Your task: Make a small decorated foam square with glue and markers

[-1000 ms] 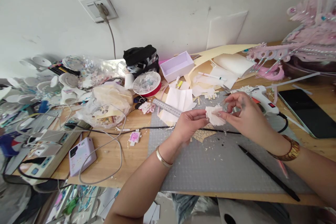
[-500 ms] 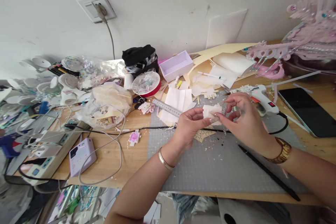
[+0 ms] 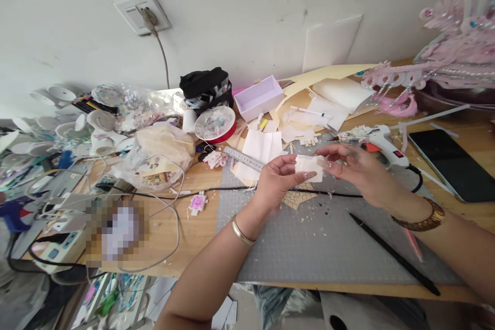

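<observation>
Trimmings [image 3: 328,211] lie scattered over the grey cutting mat [image 3: 309,252] on the desk [image 3: 162,237], which suggests that cutting has already been done here, while the thing in hand looks unfinished. That thing, a small white paper piece [image 3: 308,166], is held above the mat, toward its far edge, between both hands. The left hand [image 3: 276,183] has its grip closed on the piece's left end, thumb on top and fingers beneath. The right hand [image 3: 358,167] pinches the right end in a narrow fingertip grip. A white glue gun [image 3: 382,144] lies just beyond the right hand, untouched, and a steel ruler [image 3: 243,158] lies beyond the left hand across folded white paper [image 3: 266,144]. Under the hands a tan honeycomb cutout [image 3: 297,198] lies flat, crossed by a black cable [image 3: 174,195]. Whether any glue is on the white piece cannot be told. It seems about midway, shaped but not yet joined to anything.
</observation>
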